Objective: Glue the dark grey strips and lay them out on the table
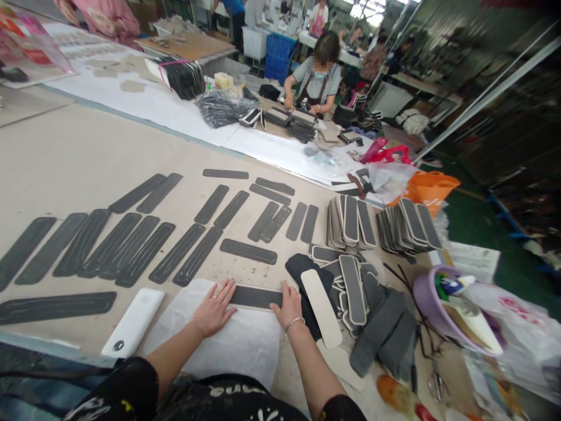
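Observation:
A dark grey strip with a pale border (pixel 256 296) lies crosswise in front of me, partly over a white cloth (pixel 258 336). My left hand (pixel 216 308) rests flat on its left end, fingers stretched and thumb apart. At the other end, my right hand (pixel 289 303) grips the strip's corner between thumb and bent fingers; a bracelet circles that wrist. Just right of it are a cream rounded strip (pixel 321 310) and dark grey fabric pieces (pixel 388 336). A white oblong object (pixel 134 323) with a dark round spot sits left of the cloth.
Glossy dark strips (pixel 164 252) are spread over the table's left and middle. Bordered strips stand in stacks (pixel 346 222) at right, near a purple basin (pixel 427 301) and scissors (pixel 438 383). Across the table, a co-worker (pixel 316 79) handles dark pieces beside a plastic-wrapped bundle (pixel 225 106).

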A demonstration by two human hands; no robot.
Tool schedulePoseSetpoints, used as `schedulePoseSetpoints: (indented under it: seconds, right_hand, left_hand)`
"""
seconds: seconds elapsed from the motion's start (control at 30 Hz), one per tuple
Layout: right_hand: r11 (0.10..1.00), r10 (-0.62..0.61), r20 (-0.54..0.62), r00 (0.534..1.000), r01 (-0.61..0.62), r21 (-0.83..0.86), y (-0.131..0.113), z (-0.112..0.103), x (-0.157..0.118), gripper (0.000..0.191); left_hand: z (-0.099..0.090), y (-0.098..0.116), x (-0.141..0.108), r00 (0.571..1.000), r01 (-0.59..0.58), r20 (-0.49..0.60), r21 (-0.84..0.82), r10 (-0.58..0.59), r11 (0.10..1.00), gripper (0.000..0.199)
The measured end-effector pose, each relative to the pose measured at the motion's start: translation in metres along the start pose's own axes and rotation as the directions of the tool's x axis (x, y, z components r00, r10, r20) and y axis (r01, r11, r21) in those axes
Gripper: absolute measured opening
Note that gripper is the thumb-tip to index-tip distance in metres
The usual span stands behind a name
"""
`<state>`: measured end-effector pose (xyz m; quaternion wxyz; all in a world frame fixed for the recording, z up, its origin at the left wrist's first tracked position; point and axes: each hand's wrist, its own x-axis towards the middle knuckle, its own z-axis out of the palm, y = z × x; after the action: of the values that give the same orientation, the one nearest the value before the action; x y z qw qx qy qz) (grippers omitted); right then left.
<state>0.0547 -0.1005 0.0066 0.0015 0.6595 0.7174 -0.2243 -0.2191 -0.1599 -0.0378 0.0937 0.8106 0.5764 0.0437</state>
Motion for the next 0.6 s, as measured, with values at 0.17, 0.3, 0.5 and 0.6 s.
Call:
schedulePoseSetpoints:
  seconds: [0.17,0.3,0.5,0.6]
  right_hand:
    - [0.994,0.051,0.033,0.998,-0.054,0.09,0.0,-0.002,-0.004,0.066]
    - [0.979,-0.008,0.026,1.0,0.003,0.203,0.004,-0.013,-0.023,0.012]
    - [0.925,0.122,-0.185,0.975,-0.044,0.379,0.073,-0.069,-0.058,0.033]
    - [0.877,0.338,-0.281,0.898,-0.193,0.44,0.135,-0.1,-0.075,0.05]
  left_hand:
    - [0.0,-0.002,-0.002,1.0,0.008,-0.02,0.009,-0.008,1.0,0.061]
    - [0.001,-0.004,-0.003,0.999,0.006,-0.035,0.021,-0.005,1.0,0.062]
    - [0.004,-0.005,-0.003,0.996,0.064,-0.072,0.061,-0.059,0.996,0.058]
    - [0.007,-0.006,-0.001,0.995,0.07,-0.076,0.067,-0.065,0.995,0.058]
